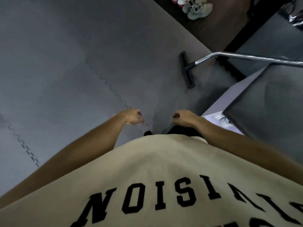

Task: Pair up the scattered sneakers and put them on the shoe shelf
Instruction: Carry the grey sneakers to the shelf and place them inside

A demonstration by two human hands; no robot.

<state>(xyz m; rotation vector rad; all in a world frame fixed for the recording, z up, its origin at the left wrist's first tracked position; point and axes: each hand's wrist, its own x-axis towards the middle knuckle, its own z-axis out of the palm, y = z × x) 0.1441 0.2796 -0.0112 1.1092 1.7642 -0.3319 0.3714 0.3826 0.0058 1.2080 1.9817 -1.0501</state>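
Observation:
Both my hands hang in front of my beige shirt, over the grey foam floor mat. My left hand (133,116) and my right hand (184,117) have loosely curled fingers and hold nothing. Far off at the top, a pale grey-green pair of sneakers (197,9) stands on a dark brown floor strip, next to a white and pink pair (178,0) cut off by the frame edge. A white sneaker (223,120) with a dark lace peeks out under the grey shelf top (268,102) at my right.
A vacuum cleaner's black floor nozzle (186,69) and chrome tube (246,57) lie across the mat ahead on the right. The grey mat (65,63) stretches to the left with jigsaw seams. A dark shiny object (295,17) sits at the top right.

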